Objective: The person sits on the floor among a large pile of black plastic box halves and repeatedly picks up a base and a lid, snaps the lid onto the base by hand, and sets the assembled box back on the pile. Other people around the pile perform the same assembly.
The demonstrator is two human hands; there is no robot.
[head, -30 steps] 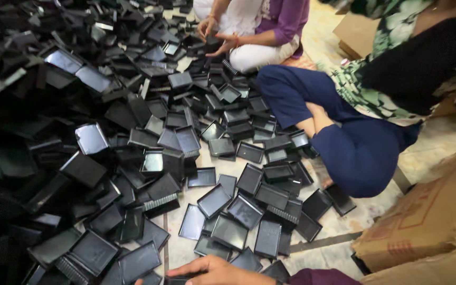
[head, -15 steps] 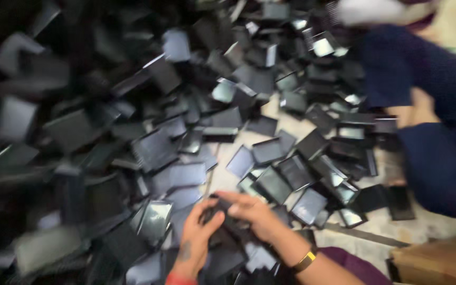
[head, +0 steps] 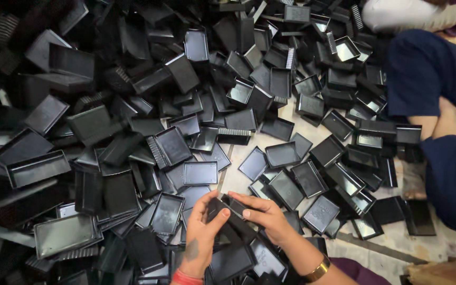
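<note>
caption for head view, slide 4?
Both hands, left and right, grip a black plastic tray above a floor-wide tray pile.

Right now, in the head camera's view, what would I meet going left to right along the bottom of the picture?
Heap of black plastic trays → left hand → small black tray held in both hands → right hand → gold bangle → bare floor → another person's dark blue trouser leg.
</note>
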